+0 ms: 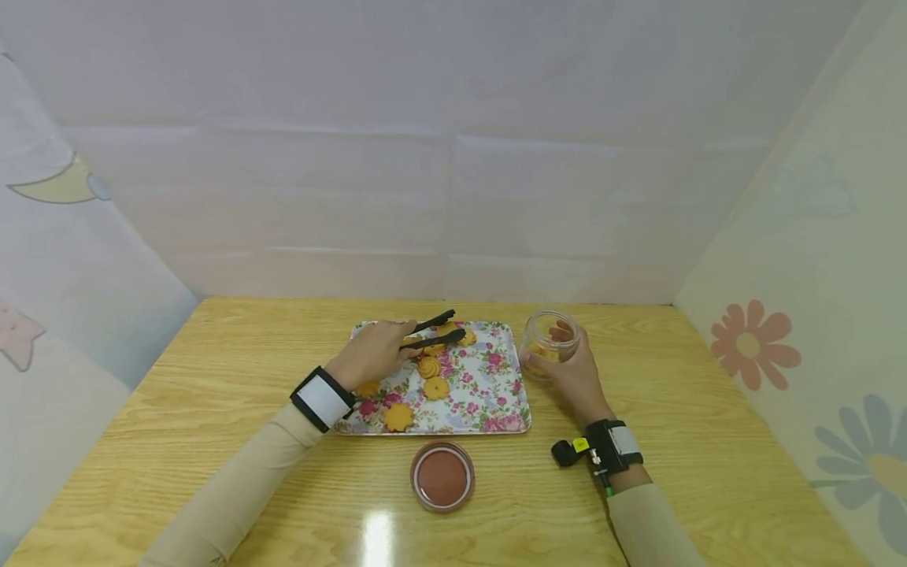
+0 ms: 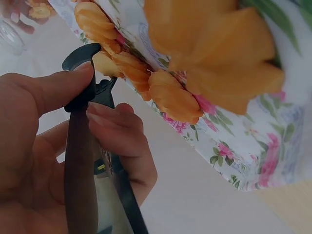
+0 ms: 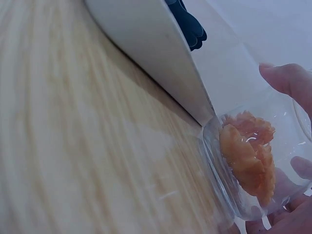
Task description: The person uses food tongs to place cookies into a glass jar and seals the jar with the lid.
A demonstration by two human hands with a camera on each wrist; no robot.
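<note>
In the head view, slim black plastic tongs [image 1: 434,332] are seen over the far left part of a rectangular floral-patterned tray [image 1: 496,394] on the wooden surface [image 1: 212,378], their long axis running left to right with the tips pointing right and slightly away, parted above flower-shaped orange cookies [image 1: 429,368]. The left hand [image 1: 374,354] is curled round the handle end, forearm stretched diagonally forward. The right hand [image 1: 574,370] is wrapped round a small clear glass jar [image 1: 549,344] just right of the tray. In the left wrist view, thumb and fingers [image 2: 117,131] are seen pinching the tongs' two arms. In the right wrist view, cookies are seen inside the jar [image 3: 253,161], fingers curved about its wall.
</note>
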